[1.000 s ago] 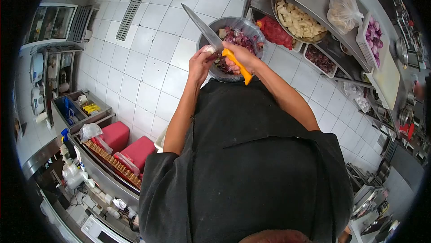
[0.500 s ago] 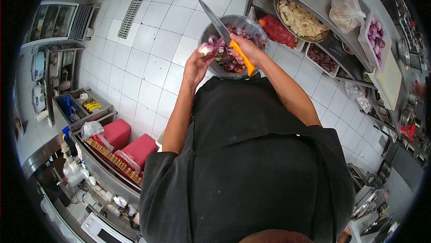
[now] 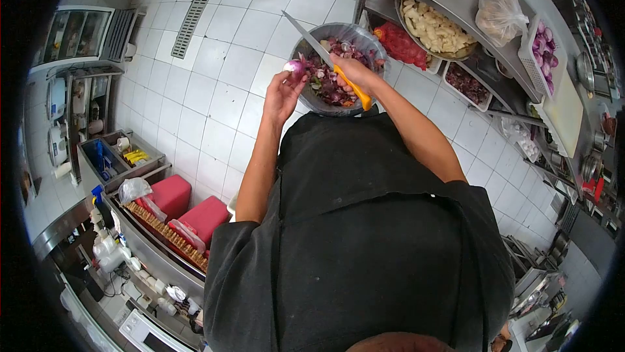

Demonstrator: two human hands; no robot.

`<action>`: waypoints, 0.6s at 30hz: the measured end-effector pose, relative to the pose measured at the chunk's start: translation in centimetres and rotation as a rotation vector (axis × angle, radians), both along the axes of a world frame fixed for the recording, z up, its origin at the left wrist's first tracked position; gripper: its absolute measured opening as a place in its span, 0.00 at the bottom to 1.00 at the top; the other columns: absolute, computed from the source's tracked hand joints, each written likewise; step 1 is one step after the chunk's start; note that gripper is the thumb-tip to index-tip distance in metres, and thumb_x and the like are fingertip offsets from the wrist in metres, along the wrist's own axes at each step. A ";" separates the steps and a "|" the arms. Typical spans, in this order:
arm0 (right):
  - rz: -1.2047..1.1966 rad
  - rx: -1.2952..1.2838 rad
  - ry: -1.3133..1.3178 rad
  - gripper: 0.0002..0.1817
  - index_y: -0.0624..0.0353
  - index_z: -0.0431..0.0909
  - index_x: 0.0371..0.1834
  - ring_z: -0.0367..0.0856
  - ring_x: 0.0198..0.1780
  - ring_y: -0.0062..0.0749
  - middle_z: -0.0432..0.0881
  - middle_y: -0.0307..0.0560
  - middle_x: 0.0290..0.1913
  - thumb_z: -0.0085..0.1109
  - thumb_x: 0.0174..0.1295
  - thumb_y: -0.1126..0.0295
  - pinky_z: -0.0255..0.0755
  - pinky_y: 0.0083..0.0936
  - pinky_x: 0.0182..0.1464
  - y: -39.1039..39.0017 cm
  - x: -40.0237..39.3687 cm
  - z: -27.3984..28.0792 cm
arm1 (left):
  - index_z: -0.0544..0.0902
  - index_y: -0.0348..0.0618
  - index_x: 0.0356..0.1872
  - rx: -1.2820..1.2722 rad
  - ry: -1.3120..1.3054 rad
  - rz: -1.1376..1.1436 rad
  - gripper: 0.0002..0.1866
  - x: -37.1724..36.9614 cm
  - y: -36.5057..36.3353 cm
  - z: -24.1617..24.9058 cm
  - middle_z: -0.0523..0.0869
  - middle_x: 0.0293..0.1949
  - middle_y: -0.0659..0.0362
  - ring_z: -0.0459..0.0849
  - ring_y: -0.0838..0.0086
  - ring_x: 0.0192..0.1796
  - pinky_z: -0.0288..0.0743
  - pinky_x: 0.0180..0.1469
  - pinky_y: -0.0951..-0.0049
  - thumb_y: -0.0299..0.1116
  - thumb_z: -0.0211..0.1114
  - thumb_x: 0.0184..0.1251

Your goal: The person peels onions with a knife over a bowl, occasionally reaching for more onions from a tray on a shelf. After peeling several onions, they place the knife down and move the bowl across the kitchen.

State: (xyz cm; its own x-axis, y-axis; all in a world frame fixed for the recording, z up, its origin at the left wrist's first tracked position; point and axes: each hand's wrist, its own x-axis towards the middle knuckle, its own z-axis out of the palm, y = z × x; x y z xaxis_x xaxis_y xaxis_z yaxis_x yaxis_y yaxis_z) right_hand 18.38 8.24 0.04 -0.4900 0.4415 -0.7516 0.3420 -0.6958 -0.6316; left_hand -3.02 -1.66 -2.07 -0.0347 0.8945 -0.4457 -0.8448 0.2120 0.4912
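My left hand [image 3: 282,97] holds a purple and white onion [image 3: 295,69] in its fingertips, at the left rim of a bin. My right hand [image 3: 356,77] is wrapped round the yellow handle of a knife [image 3: 307,38], whose long blade points up and left over the bin. The bin [image 3: 377,41] is lined with a grey plastic bag and holds purple onion peels [image 3: 333,94] beneath both hands. A small gap separates the blade from the onion.
On the right, a steel counter holds a white basket of purple onions [image 3: 543,59], a cutting board [image 3: 564,118] and a plastic bag [image 3: 500,15]. Below are a bowl of pale pieces [image 3: 435,25] and a red net bag [image 3: 400,44]. Red containers [image 3: 207,216] stand lower left.
The onion in my left hand has turned and shows more purple skin. The knife blade has tilted lower, its tip moving slightly down and left.
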 end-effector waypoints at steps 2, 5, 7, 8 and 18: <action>-0.016 0.083 -0.001 0.30 0.57 0.71 0.41 0.67 0.16 0.23 0.70 0.41 0.22 0.42 0.70 0.38 0.62 0.23 0.17 -0.4 0.0 0.7 | 0.71 0.28 0.58 -0.014 0.026 0.007 0.21 0.4 0.1 0.1 0.78 0.55 0.43 0.77 0.52 0.59 0.73 0.64 0.61 0.32 0.58 0.69; -0.068 0.280 0.057 0.31 0.59 0.74 0.53 0.66 0.15 0.22 0.70 0.39 0.19 0.43 0.71 0.40 0.62 0.22 0.16 -1.1 0.1 1.7 | 0.72 0.29 0.57 -0.044 -0.035 0.033 0.20 1.1 0.4 1.5 0.78 0.55 0.44 0.77 0.52 0.59 0.72 0.66 0.61 0.31 0.58 0.70; -0.113 0.404 0.105 0.32 0.60 0.73 0.64 0.66 0.14 0.21 0.69 0.38 0.17 0.44 0.71 0.43 0.61 0.22 0.15 -1.6 -0.1 4.2 | 0.72 0.30 0.57 -0.057 -0.090 0.042 0.19 1.6 0.8 2.3 0.79 0.55 0.44 0.77 0.53 0.59 0.71 0.67 0.60 0.31 0.58 0.70; -0.057 0.488 0.118 0.34 0.60 0.64 0.72 0.71 0.17 0.22 0.71 0.39 0.18 0.46 0.72 0.47 0.66 0.24 0.21 -1.7 0.4 5.7 | 0.72 0.30 0.57 -0.055 -0.092 0.045 0.19 1.8 1.1 2.6 0.79 0.55 0.44 0.77 0.54 0.60 0.70 0.68 0.60 0.31 0.58 0.70; 0.000 0.987 0.064 0.31 0.61 0.64 0.71 0.83 0.42 0.56 0.84 0.61 0.35 0.46 0.70 0.53 0.73 0.38 0.48 -3.0 0.8 8.2 | 0.73 0.27 0.55 -0.023 -0.166 0.030 0.17 2.5 2.0 4.2 0.79 0.54 0.44 0.75 0.57 0.62 0.67 0.71 0.56 0.29 0.55 0.70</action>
